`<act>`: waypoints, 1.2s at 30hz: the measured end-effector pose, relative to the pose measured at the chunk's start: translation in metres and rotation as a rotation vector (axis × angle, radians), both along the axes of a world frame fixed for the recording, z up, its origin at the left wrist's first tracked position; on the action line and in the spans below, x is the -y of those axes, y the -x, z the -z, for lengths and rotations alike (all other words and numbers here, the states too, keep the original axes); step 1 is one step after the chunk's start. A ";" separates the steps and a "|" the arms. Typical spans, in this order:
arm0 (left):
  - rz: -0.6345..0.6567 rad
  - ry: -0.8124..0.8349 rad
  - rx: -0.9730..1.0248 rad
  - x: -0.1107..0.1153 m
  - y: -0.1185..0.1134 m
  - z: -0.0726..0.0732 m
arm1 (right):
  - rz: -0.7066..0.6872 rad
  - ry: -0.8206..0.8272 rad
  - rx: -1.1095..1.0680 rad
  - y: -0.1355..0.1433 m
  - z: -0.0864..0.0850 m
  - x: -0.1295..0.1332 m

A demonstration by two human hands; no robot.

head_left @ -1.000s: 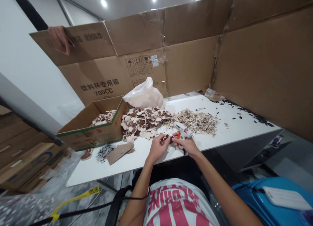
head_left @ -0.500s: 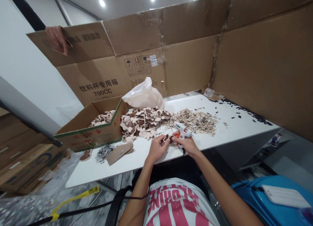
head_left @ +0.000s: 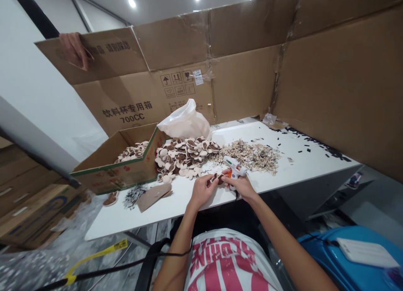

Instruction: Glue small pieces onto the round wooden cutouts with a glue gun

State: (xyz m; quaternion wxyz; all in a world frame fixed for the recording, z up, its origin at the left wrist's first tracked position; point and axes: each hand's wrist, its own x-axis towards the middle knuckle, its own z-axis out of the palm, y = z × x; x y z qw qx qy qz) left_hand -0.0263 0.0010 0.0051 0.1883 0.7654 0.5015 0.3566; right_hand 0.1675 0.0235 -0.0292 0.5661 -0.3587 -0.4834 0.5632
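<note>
Pinching the brown piece (head_left: 219,179) occupies left hand (head_left: 201,190) and right hand (head_left: 242,186)—the latter also grasps the glue gun (head_left: 235,166); tilting could burn the left.

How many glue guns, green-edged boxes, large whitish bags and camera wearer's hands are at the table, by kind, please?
White-and-orange plastic glue gun: 1
Brown cardboard box with green edge: 1
Large whitish plastic bag: 1
Bare hands, left hand and right hand: 2
Total: 5

Slanted the left forearm (head_left: 179,245) and right forearm (head_left: 281,234) forward and inward. Held left hand (head_left: 202,191) and right hand (head_left: 242,187) close together before the torso (head_left: 233,263). Pinched with the left fingers (head_left: 206,177); curled the right ones, pointing the thumb (head_left: 228,180) leftward.
</note>
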 end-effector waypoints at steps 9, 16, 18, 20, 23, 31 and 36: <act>-0.011 0.002 -0.043 -0.002 0.002 0.001 | -0.009 -0.009 0.032 0.000 0.003 -0.002; -0.032 -0.076 -0.064 -0.006 0.002 0.005 | 0.001 -0.045 0.053 0.002 -0.002 -0.003; -0.040 -0.093 -0.073 -0.006 0.002 0.004 | -0.005 -0.042 0.046 0.003 -0.004 -0.003; -0.044 -0.094 -0.081 -0.006 0.002 0.004 | -0.008 -0.044 0.045 0.003 -0.005 -0.003; -0.050 -0.088 -0.085 -0.006 0.001 0.003 | -0.005 -0.057 0.055 0.002 -0.005 -0.003; -0.052 -0.107 -0.062 -0.008 0.001 0.005 | 0.009 -0.048 0.060 0.004 -0.007 -0.002; -0.056 -0.088 -0.042 -0.006 0.000 0.002 | 0.018 -0.043 0.062 0.004 -0.007 -0.002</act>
